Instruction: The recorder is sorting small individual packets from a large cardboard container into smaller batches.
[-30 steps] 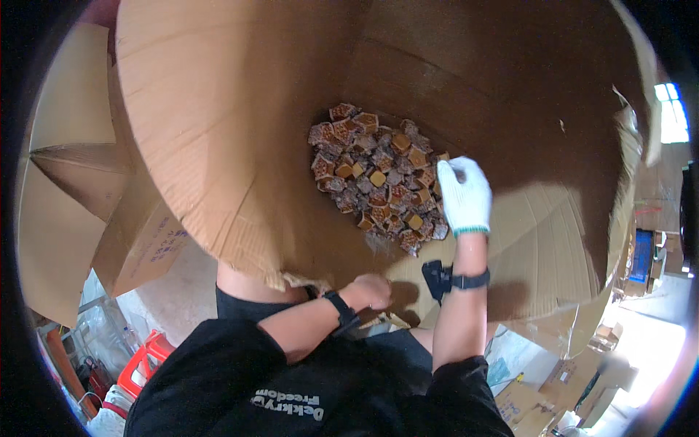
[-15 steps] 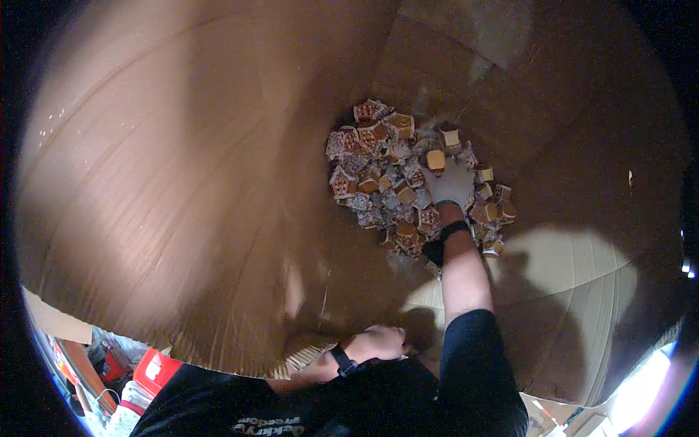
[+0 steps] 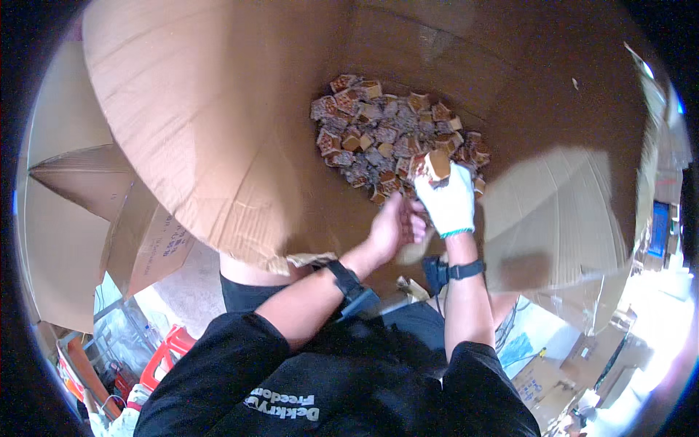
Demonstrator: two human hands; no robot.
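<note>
My right hand (image 3: 453, 204), in a white knitted glove with a green cuff, is closed on a small gingerbread-house ornament (image 3: 431, 167). The ornament has a tan base, and red and white show on its side. Beside it is my bare left hand (image 3: 395, 227), fingers apart and slightly curled, holding nothing. Whether its fingertips touch the glove is hard to tell. Beyond both hands, a pile of similar house ornaments (image 3: 368, 113) lies on the bottom of a deep cardboard box (image 3: 247, 146). Many look wrapped in clear plastic.
The box's ragged near rim (image 3: 255, 251) curves round in front of my body. Cardboard flaps (image 3: 73, 211) stand at the left. A red plastic stool (image 3: 171, 353) is at the lower left, and more cartons (image 3: 546, 382) are at the lower right.
My right hand has come up from the pile toward me with a house ornament in it. My left hand has moved from the near rim to beside it. The view has shifted back.
</note>
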